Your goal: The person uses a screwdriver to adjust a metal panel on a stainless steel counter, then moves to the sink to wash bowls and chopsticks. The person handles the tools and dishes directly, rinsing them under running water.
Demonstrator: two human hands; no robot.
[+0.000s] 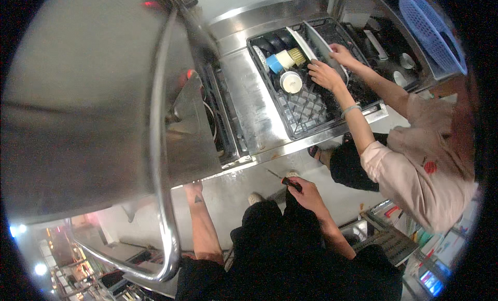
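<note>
My right hand [307, 193] is closed round a screwdriver [291, 184] with a black and red handle. Its thin shaft points up and left, just in front of the steel counter's edge. My left hand [193, 188] reaches up to the lower edge of a large steel hood [98, 119], and its fingers are hidden behind that edge. Beneath the hood, part of a rack and some dishes show through a gap.
At right, a co-worker in a light shirt [415, 171] handles plates in a black dish rack [285, 127] holding cups and bowls. A bent steel bar handle [158, 124] crosses the hood. A blue plastic basket [430, 29] stands far right; shelves [394, 244] lie behind me.
</note>
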